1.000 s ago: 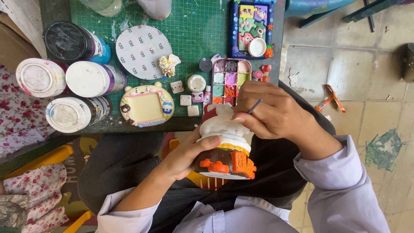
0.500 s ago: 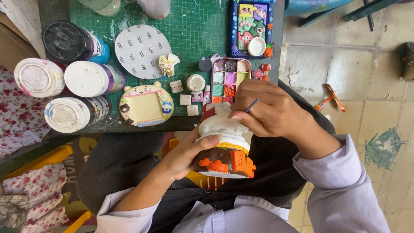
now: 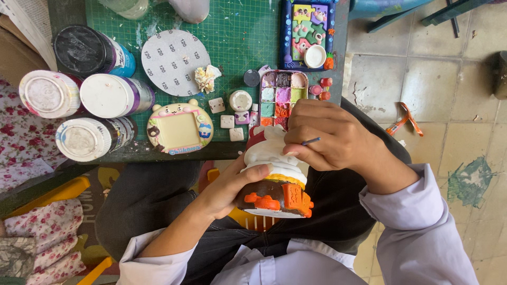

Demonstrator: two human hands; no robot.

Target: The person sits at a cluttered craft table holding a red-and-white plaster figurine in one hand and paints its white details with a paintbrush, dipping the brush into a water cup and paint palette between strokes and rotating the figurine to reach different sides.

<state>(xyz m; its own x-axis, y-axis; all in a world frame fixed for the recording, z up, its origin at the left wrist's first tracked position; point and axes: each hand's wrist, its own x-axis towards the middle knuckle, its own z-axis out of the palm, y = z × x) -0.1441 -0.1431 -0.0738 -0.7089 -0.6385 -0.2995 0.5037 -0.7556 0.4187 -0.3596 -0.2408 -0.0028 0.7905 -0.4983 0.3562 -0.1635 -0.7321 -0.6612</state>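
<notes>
My left hand (image 3: 228, 186) holds a plaster figurine (image 3: 275, 174) over my lap; it has a white swirled top, a brown body and orange pieces near its base. My right hand (image 3: 330, 138) grips a thin blue-handled paintbrush (image 3: 310, 141), its fingers closed against the white top. Just beyond my right hand, a paint palette (image 3: 281, 96) with several coloured wells lies on the green cutting mat (image 3: 237, 31).
Several paint jars (image 3: 84, 100) stand at the mat's left. A round sanding disc (image 3: 174, 60), a cream frame-shaped plaster piece (image 3: 179, 129), small white plaster bits (image 3: 228, 121) and a blue puzzle tray (image 3: 309, 26) lie on the mat. Orange-handled pliers (image 3: 404, 120) rest on the tiled floor.
My right hand has shifted slightly over the figurine's white top with the brush. The left hand still holds the figurine in place.
</notes>
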